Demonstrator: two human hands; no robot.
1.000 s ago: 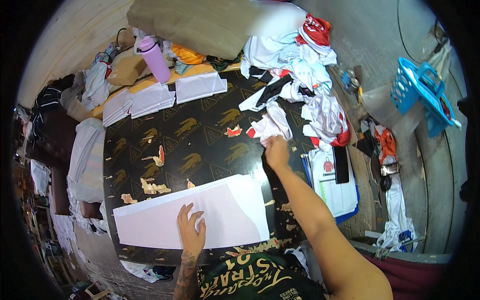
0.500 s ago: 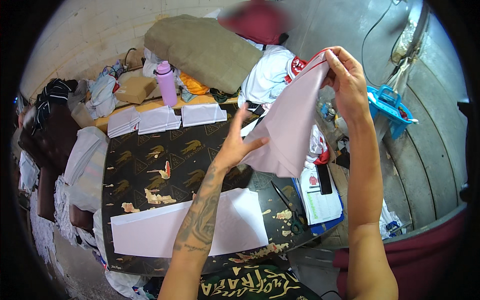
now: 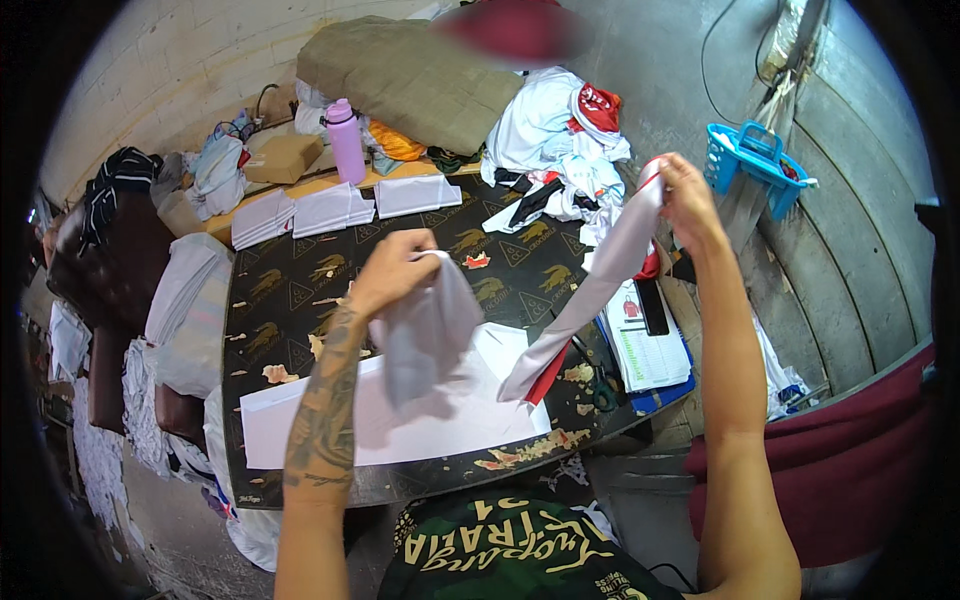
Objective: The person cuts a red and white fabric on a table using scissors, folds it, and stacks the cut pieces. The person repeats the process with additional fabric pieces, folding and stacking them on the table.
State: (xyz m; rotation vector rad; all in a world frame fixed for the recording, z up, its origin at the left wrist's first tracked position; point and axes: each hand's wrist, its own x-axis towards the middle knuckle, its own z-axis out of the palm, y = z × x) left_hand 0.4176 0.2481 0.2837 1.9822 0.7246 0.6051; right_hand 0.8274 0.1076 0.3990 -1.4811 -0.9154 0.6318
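Observation:
My left hand (image 3: pixel 393 270) is closed on the top of a pale grey fabric piece (image 3: pixel 428 330), which hangs down blurred over the table. My right hand (image 3: pixel 688 203), raised at the right, pinches one end of a long narrow pale fabric piece with red edging (image 3: pixel 592 298). Its lower end dangles near the table, where a red underside shows. The two pieces hang apart from each other. Beneath them a large white flat sheet, paper or cloth (image 3: pixel 300 428), lies along the front of the black table (image 3: pixel 262 345).
Folded pale stacks (image 3: pixel 330 208) line the table's far edge, near a purple bottle (image 3: pixel 345 145). White and red garments (image 3: pixel 545 135) are heaped at the far right. Scissors (image 3: pixel 604 388), printed papers (image 3: pixel 645 358) and a black phone (image 3: pixel 653 306) lie right. A blue basket (image 3: pixel 755 165) hangs beyond.
My left hand has moved left and closed on a fabric piece; it was spread against the cloth before. My right hand has come lower, and its fabric now hangs as a narrow strip.

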